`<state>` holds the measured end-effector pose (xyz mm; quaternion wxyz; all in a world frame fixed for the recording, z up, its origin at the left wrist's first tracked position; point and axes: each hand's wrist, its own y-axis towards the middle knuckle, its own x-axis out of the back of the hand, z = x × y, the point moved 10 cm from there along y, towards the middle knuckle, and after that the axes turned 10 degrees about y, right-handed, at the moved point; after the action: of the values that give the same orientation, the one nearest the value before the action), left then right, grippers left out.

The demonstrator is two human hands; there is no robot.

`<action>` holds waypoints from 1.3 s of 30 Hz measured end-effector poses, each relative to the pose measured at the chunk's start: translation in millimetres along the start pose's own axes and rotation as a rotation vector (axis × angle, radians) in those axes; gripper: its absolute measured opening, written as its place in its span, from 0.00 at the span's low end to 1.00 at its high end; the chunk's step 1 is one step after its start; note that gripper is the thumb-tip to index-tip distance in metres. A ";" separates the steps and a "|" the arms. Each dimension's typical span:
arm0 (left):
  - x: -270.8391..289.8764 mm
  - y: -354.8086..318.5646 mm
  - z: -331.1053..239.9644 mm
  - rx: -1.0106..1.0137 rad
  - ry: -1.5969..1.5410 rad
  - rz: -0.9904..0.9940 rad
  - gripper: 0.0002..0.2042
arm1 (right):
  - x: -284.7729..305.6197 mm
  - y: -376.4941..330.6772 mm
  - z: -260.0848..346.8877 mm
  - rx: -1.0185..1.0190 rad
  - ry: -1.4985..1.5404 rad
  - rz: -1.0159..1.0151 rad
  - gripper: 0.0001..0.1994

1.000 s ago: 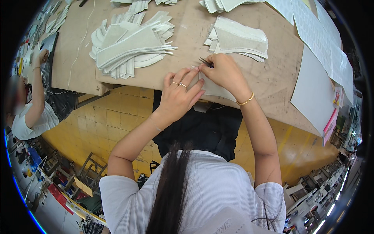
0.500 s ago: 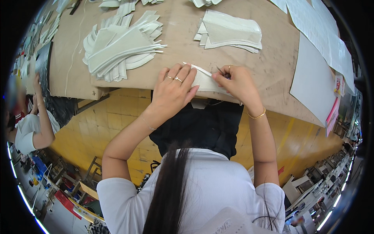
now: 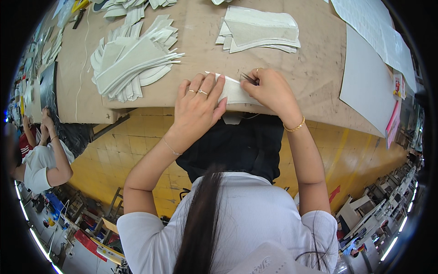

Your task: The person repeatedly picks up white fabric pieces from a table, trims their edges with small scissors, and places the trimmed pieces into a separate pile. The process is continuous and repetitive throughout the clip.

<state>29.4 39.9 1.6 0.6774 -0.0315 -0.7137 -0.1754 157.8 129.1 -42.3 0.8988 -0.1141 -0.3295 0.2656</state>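
"Head view, looking down: where are the two hands?"

"Both are at the near side of a brown-covered table (image 3: 315,84), over one pale, curved panel (image 3: 235,96). The panel lies just inside the table's front edge, its near border almost parallel to it. A narrow white strip (image 3: 232,79) runs along the panel's far border."

"How is each hand set?"

"The left hand (image 3: 199,102) is spread, fingers extended, resting on the panel's left part. The right hand (image 3: 270,91) is curled around a dark, pointed tool (image 3: 249,78), its thumb and forefinger at the panel's far border, near the right end of the visible strip."

"What room surrounds them?"

"Ahead, tabletop separates the hands from a fanned pile of pale pieces (image 3: 125,68) at left and a smaller stack (image 3: 262,29) beyond the right hand. A broad brown stretch reaches rightward from the right hand to a large grey-white sheet (image 3: 365,82)."

"And past the front edge?"

"Dark cloth (image 3: 232,148) covers the lap, with yellow floor (image 3: 146,141) on both sides. Another person (image 3: 39,164) is well apart, at far left."
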 end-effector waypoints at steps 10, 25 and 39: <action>-4.3 3.2 -25.0 -0.002 -0.153 -0.102 0.25 | 0.3 2.6 12.8 0.085 -0.160 0.024 0.15; -9.4 6.0 -35.0 -0.031 -0.117 -0.054 0.23 | 47.3 -63.3 -64.0 -0.210 0.302 -0.027 0.15; -15.3 5.4 -51.4 -0.037 -0.009 -0.009 0.23 | 64.9 -49.3 -64.3 -0.087 0.126 -0.087 0.16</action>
<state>81.3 32.8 -11.2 0.6729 -0.0416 -0.7134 -0.1914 261.3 122.0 -37.7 0.9226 -0.1551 -0.2881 0.2043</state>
